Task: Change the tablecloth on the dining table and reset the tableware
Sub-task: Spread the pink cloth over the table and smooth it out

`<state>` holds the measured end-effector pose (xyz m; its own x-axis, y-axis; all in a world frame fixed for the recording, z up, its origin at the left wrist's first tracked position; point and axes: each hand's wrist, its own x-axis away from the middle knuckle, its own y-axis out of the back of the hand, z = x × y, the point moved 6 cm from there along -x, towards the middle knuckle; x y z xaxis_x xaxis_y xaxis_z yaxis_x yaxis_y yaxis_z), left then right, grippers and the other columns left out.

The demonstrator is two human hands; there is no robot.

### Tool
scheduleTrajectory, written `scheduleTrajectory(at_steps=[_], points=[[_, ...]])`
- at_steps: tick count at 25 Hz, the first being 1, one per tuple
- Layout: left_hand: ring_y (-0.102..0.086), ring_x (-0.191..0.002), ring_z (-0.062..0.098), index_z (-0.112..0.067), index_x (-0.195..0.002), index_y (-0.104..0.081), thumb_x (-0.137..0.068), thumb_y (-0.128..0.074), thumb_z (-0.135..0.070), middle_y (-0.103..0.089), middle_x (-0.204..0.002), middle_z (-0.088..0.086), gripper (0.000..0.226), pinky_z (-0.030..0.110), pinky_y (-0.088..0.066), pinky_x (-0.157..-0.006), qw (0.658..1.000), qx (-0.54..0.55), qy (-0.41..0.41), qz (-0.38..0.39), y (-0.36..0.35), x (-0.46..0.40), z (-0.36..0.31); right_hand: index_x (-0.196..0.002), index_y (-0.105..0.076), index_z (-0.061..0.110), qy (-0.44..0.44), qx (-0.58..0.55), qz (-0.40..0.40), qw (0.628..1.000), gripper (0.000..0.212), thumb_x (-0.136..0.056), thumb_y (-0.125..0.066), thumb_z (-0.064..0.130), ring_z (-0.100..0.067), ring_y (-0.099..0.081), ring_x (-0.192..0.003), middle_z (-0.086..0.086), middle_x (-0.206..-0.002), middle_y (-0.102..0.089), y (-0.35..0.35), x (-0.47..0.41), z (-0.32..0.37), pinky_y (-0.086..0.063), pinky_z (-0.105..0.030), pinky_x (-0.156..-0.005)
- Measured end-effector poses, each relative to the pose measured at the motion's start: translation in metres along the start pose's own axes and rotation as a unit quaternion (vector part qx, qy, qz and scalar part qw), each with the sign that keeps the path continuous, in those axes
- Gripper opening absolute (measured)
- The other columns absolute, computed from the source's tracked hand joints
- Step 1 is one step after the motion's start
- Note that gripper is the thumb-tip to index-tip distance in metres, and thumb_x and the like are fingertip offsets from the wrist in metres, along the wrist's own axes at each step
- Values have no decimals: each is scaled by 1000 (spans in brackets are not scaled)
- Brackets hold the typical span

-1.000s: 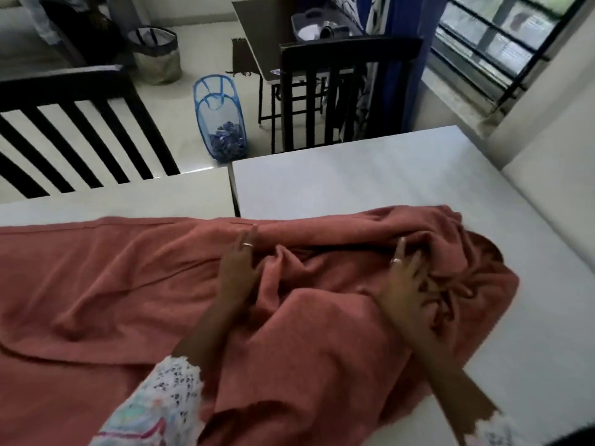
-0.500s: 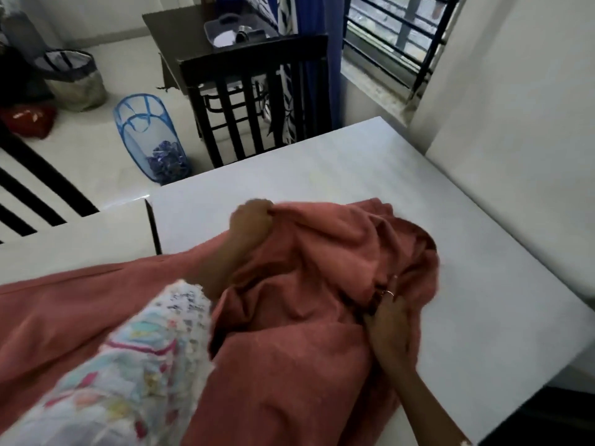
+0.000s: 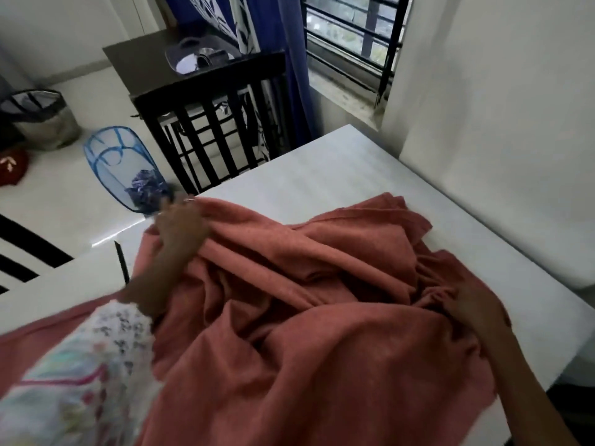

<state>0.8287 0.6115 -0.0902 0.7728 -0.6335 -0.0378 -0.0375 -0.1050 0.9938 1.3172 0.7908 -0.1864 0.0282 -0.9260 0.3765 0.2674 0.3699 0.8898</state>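
While the salmon-pink tablecloth (image 3: 322, 317) lies bunched in deep folds over the near part of the white dining table (image 3: 354, 175), the left hand (image 3: 182, 225) is closed on its far edge, near the table's far-left corner, with the fingers clenched around the fabric. The right hand (image 3: 476, 312) rests on the cloth at its right side — its fingers curl into a fold, grasping it. A flowered sleeve (image 3: 80, 375) covers the left arm. Beyond the table stand a dark slatted chair (image 3: 212, 123) and a blue mesh basket (image 3: 125, 169) on the floor.
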Motion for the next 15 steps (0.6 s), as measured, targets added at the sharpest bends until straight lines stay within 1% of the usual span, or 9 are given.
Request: scheduleTrajectory(at_steps=[2,4,6,7,8,10,11,13,15], points=[[-49,-122,36,-3,-138,-42,-84,-43,-25,-51,-133,24,58,41,-40,-101,971,121,-196,69,-22,27,-89,-130,-50,17,16,-84,-19,996,71,-68,-71,44,-34,-54,-116,-16,-127,-55,1,3,34,-41,-40,-98],[-57,-111,33,-13,-150,-15,-90,-54,-32,-54,-130,21,74,33,-44,-91,931,170,-263,188,-51,60,-159,-136,-39,0,18,-152,-21,988,79,-75,-76,34,-36,-47,-124,-24,-136,-46,-8,7,56,-36,-37,-103],[-60,-105,32,-17,-152,-3,-84,-58,-53,-60,-123,16,94,33,-45,-83,928,133,-258,233,-82,85,-204,-136,-33,-5,14,-171,20,985,84,-73,-78,30,-37,-47,-123,-25,-136,-46,-35,5,57,-37,-38,-101],[-60,-106,32,-15,-151,-8,-80,-57,-60,-61,-122,14,97,35,-46,-85,933,105,-252,236,-94,92,-217,-133,-37,-3,18,-179,44,983,80,-72,-79,27,-37,-50,-120,-23,-133,-49,-47,5,61,-39,-38,-98],[-59,-107,31,-13,-146,-21,-80,-57,-60,-61,-121,13,89,38,-47,-87,936,58,-255,236,-103,97,-227,-130,-42,0,31,-186,61,980,74,-72,-79,26,-37,-52,-118,-20,-131,-52,-56,3,63,-40,-37,-96],[-59,-107,30,-13,-126,-46,-87,-57,-39,-63,-118,11,49,37,-46,-84,936,-21,-292,196,-109,98,-241,-125,-52,5,18,-206,71,976,68,-71,-79,34,-35,-55,-114,-17,-127,-58,-54,-5,62,-41,-36,-94],[-61,-104,30,-14,-117,-52,-86,-55,-27,-64,-114,10,35,35,-46,-81,938,-19,-301,172,-105,94,-243,-122,-56,8,16,-228,80,970,68,-68,-79,43,-33,-58,-110,-14,-122,-62,-48,-7,59,-43,-34,-93],[-63,-96,31,-16,-102,-61,-79,-56,-21,-68,-102,10,24,34,-46,-75,946,36,-291,140,-84,76,-240,-105,-67,13,19,-267,79,960,67,-58,-76,61,-28,-65,-92,-9,-100,-70,-26,-11,45,-49,-33,-84],[-64,-95,34,-15,-99,-67,-81,-56,-21,-68,-101,14,22,35,-48,-77,966,97,-220,94,-52,34,-219,-77,-68,11,4,-284,30,958,51,-63,-74,60,-27,-65,-74,-9,-73,-69,7,-16,12,-50,-34,-68]])
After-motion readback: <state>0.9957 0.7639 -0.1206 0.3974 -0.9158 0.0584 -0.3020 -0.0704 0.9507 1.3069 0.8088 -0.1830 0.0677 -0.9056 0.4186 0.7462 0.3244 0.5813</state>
